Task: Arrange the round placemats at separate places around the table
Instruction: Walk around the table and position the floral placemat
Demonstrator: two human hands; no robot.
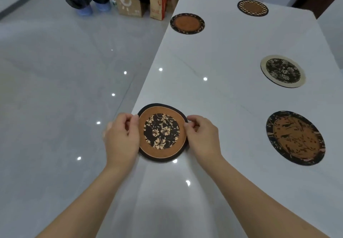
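A round placemat (161, 132), brown with a black floral centre and dark rim, lies at the near left edge of the white table (222, 89). My left hand (121, 137) pinches its left rim and my right hand (202, 135) pinches its right rim. Several other round placemats lie apart on the table: a bird-patterned one (295, 138) at the near right, a cream-rimmed floral one (283, 71) further back on the right, a checker-rimmed one (252, 7) at the far end, and a brown one with a dark rim (187, 23) at the far left edge.
Glossy grey floor (55, 89) spreads to the left of the table. On the floor beyond the table's far left corner stand two bins with black bags (77, 0), a cardboard box (130, 6) and a red-printed paper bag (157, 4).
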